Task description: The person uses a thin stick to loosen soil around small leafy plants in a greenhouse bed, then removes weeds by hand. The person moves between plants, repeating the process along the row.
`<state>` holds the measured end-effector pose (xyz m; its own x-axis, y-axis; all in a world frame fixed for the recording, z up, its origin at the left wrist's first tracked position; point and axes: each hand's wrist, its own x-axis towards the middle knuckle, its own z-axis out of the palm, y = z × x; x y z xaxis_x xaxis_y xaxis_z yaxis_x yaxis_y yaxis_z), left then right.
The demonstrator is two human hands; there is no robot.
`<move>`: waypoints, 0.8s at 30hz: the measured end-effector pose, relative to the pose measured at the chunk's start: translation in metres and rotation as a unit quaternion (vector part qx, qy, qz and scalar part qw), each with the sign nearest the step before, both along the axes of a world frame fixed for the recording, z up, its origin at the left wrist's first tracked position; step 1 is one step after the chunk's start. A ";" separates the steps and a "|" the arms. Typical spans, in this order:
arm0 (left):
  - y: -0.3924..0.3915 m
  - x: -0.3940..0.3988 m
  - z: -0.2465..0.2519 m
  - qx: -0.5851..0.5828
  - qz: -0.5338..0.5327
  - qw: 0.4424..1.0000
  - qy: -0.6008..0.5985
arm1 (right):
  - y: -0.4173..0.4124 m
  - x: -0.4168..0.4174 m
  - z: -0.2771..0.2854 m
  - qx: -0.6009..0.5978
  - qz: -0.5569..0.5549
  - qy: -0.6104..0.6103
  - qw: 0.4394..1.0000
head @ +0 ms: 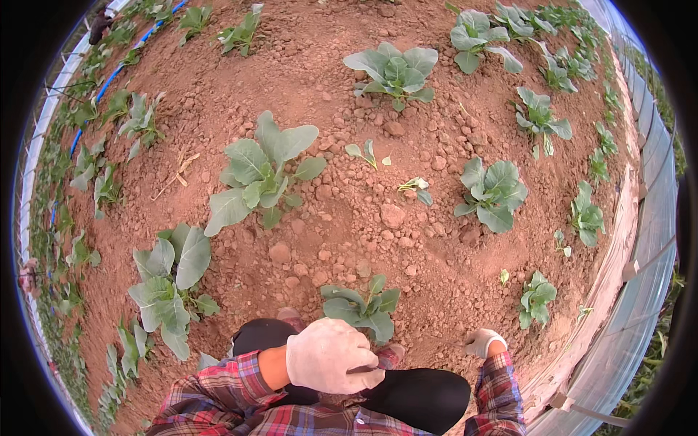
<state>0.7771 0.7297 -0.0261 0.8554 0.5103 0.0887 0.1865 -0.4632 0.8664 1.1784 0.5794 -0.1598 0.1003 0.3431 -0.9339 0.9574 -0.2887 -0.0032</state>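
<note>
My left hand, in a white glove, hovers above my knees with fingers curled and thumb drawn in towards them. Nothing shows between thumb and fingers, though the palm side is hidden. Just beyond it a leafy young cabbage-like plant grows between my shoes, partly covered by the hand. My right hand, also gloved in white, is low over the soil to the right of my knee. Its fingers point left and look bent; whether they hold anything cannot be made out. The nearest plant to it is a small one up and to the right.
Larger leafy plants stand at left, ahead and right. Plucked leaves lie on the cloddy red soil. Plastic sheeting borders the right side. A blue hose runs along the left rows.
</note>
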 end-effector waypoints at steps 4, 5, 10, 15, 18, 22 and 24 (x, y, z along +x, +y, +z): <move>0.016 0.004 0.013 0.081 0.030 0.996 0.025 | -0.053 0.009 -0.005 -0.020 -0.005 0.034 0.999; 0.018 0.009 0.019 0.099 0.038 0.994 0.003 | -0.085 0.037 -0.016 -0.026 -0.020 0.030 0.999; -0.025 -0.010 0.032 0.163 0.117 0.979 -0.043 | -0.084 0.009 -0.024 -0.044 -0.005 0.026 0.999; -0.084 -0.010 0.052 0.092 0.000 0.996 0.019 | -0.079 0.024 -0.001 -0.031 0.048 0.008 0.998; -0.102 -0.017 0.056 0.035 -0.001 0.995 0.092 | -0.047 -0.018 0.061 0.146 0.067 -0.032 0.987; -0.107 -0.002 0.039 -0.026 0.032 0.997 0.073 | -0.023 -0.083 0.174 0.424 0.002 -0.094 0.901; -0.099 0.003 0.030 -0.038 -0.020 0.990 0.138 | -0.010 -0.126 0.205 0.521 -0.038 -0.007 0.853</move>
